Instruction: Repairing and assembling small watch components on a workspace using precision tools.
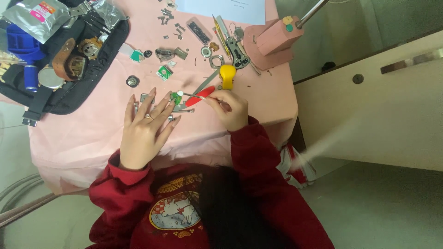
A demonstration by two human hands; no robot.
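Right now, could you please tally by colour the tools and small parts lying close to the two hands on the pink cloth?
Green: 2, a small green part at the left hand's fingers and a green square piece.
Red: 1, red-handled tool.
Yellow: 1, yellow-handled tool.
White-tipped: 1, thin stick held by the right hand.
Total: 5

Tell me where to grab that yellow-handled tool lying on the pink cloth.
Probably take the yellow-handled tool by its round yellow knob, coming from above and the far side: the knob stands clear of the cloth, while the right hand crowds its near end.
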